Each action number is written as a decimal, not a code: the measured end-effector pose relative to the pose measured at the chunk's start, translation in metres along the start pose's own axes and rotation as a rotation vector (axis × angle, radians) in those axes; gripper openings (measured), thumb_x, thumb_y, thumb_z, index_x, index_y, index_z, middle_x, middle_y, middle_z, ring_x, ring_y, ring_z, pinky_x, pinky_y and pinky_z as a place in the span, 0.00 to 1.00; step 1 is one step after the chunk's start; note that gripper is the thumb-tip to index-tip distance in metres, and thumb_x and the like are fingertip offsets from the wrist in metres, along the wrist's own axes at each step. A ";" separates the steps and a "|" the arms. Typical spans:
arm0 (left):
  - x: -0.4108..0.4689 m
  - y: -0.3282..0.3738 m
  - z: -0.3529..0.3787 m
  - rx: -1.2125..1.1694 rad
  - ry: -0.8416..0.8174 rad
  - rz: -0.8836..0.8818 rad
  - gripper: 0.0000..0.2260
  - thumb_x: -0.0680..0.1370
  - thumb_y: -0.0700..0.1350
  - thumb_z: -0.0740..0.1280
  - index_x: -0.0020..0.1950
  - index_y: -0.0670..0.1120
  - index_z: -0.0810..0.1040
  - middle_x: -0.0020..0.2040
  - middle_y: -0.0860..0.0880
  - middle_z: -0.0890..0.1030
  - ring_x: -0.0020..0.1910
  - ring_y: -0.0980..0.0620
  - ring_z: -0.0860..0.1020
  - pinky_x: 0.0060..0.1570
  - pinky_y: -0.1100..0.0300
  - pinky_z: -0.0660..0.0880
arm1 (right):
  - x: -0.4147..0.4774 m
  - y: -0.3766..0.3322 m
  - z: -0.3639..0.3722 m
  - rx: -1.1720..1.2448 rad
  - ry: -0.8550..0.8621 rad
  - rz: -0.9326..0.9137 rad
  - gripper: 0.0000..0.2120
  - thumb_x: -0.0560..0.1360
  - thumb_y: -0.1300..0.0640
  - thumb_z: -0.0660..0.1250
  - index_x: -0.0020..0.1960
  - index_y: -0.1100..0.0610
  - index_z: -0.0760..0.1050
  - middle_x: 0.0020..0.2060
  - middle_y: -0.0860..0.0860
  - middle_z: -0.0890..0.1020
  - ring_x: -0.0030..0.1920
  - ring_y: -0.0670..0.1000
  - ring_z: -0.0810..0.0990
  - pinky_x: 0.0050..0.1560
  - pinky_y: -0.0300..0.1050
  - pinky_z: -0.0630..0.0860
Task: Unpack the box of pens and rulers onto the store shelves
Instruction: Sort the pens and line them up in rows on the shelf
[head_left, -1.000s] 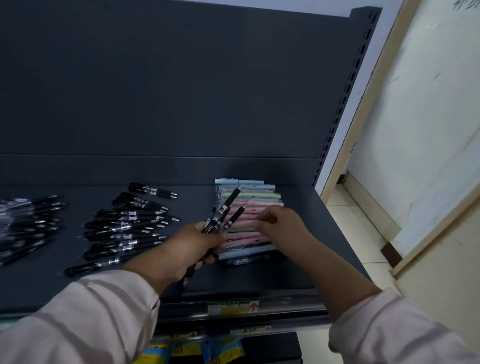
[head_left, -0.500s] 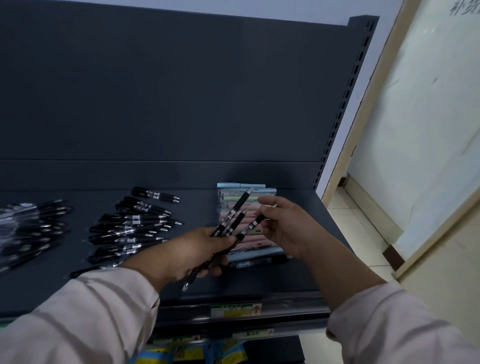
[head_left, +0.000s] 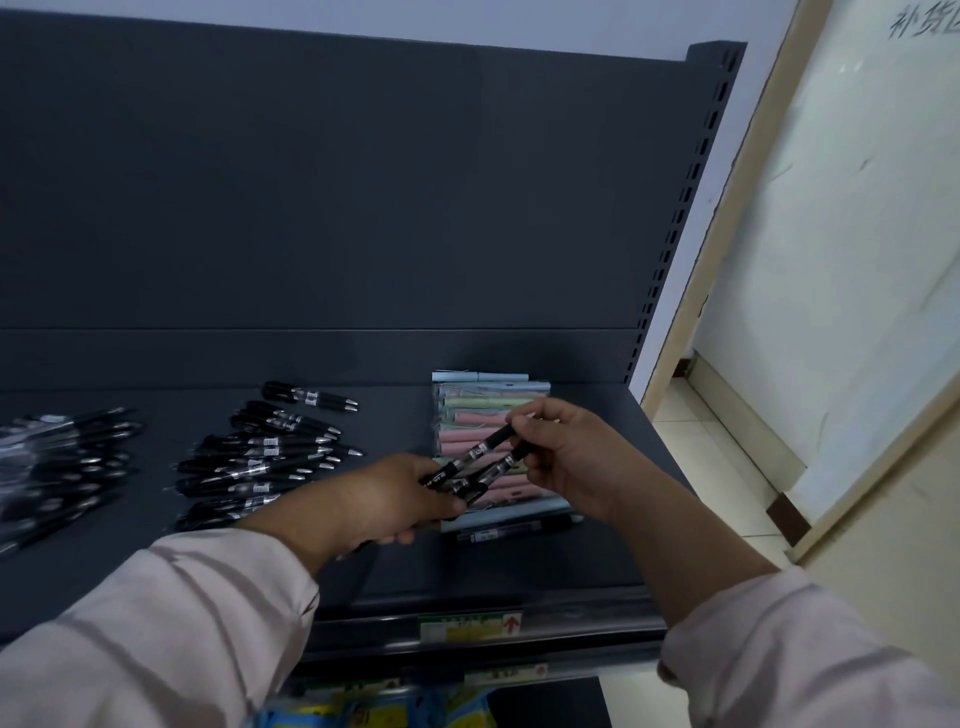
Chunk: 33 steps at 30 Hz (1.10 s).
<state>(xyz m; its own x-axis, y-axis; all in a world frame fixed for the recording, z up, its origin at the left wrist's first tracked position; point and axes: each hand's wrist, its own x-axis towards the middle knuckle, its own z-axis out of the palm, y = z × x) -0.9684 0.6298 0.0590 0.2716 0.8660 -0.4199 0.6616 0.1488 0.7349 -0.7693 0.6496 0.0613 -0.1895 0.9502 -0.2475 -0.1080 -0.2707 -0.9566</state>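
Observation:
My left hand (head_left: 384, 499) grips a small bunch of black pens (head_left: 467, 462) above the dark shelf (head_left: 395, 561). My right hand (head_left: 566, 452) pinches the upper end of one pen in that bunch. Under both hands lies a row of pastel pens (head_left: 483, 410) in pink, green and blue. A single black pen (head_left: 514, 531) lies at the front of that row. To the left, several black pens (head_left: 265, 457) are spread on the shelf, and another pile of black pens (head_left: 57, 457) sits at the far left. The box is out of view.
The shelf's dark back panel (head_left: 332, 197) rises behind. A slotted upright (head_left: 680, 208) ends the shelf on the right, with a pale wall and tiled floor (head_left: 696, 447) beyond. A price label (head_left: 467, 626) runs along the shelf's front edge; colourful packets (head_left: 384, 709) show below.
My right hand rose from the pastel pens to the bunch in my left hand and took hold of one pen's end. The view shifted slightly.

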 end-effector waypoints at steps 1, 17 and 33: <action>0.000 0.000 -0.001 -0.006 0.017 0.003 0.02 0.76 0.46 0.68 0.46 0.50 0.76 0.36 0.51 0.77 0.28 0.55 0.70 0.24 0.66 0.63 | 0.000 -0.001 -0.001 0.015 0.019 0.007 0.04 0.77 0.62 0.66 0.44 0.57 0.77 0.34 0.52 0.77 0.28 0.46 0.72 0.29 0.39 0.71; -0.004 -0.002 -0.016 -0.385 0.254 -0.086 0.05 0.81 0.46 0.62 0.55 0.48 0.72 0.42 0.43 0.81 0.37 0.50 0.77 0.34 0.62 0.71 | 0.005 0.008 -0.018 0.125 0.187 0.106 0.06 0.80 0.63 0.58 0.45 0.59 0.71 0.35 0.55 0.76 0.29 0.48 0.74 0.28 0.40 0.75; -0.018 -0.006 -0.025 -0.549 0.313 -0.076 0.06 0.82 0.41 0.59 0.50 0.45 0.75 0.40 0.45 0.78 0.36 0.49 0.76 0.35 0.58 0.70 | 0.001 0.003 -0.001 0.062 0.138 0.104 0.07 0.81 0.64 0.57 0.50 0.62 0.74 0.40 0.58 0.79 0.35 0.51 0.79 0.37 0.43 0.78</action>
<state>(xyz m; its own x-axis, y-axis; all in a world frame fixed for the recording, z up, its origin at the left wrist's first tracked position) -0.9949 0.6254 0.0748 -0.0343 0.9294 -0.3674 0.1941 0.3668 0.9098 -0.7687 0.6503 0.0577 -0.0679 0.9277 -0.3671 -0.1554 -0.3733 -0.9146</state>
